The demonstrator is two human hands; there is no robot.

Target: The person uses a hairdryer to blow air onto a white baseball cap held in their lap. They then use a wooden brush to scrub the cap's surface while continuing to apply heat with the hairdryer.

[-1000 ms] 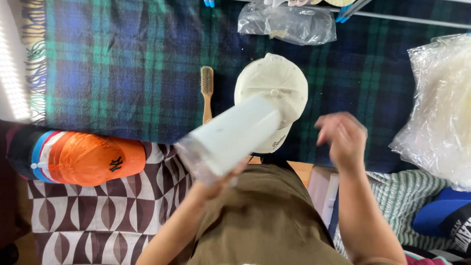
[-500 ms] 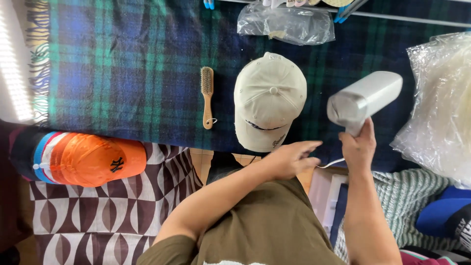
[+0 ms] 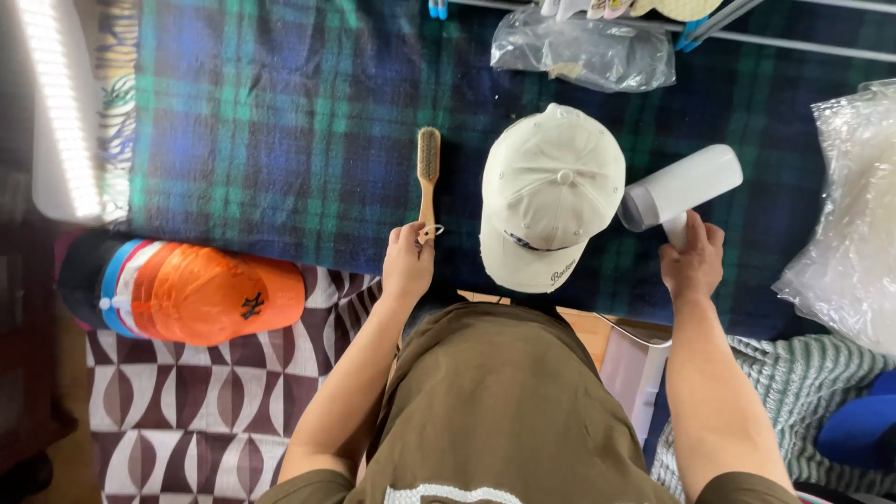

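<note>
Cream cotton marked the centre of everything: the cream cap [image 3: 551,201] lay crown up on the tartan blanket [image 3: 280,121], its peak pointing back toward my body, and I place the rest from it. Just beside the cap, on my left, lay the wooden brush [image 3: 427,177], bristles at the far end and handle toward me. My left hand [image 3: 408,264] had its fingers curled at the near tip of that handle, pinching it where a small loop hung; the brush itself rested flat on the blanket. On the other side of the cap, my right hand [image 3: 691,257] was closed around the grip of a white hair dryer [image 3: 681,187], whose barrel tilted with its open end aimed at the cap and nearly touching the crown's edge. Beyond the cap, at the far side of the blanket, sat a crumpled clear plastic bag [image 3: 583,51]. Well apart from the cap, to my right past the dryer, lay a larger heap of clear plastic wrap [image 3: 845,215]. Near me and off to the left of the cap, an orange cap [image 3: 201,294] with a striped band rested on a brown-and-white patterned cloth [image 3: 187,411].
</note>
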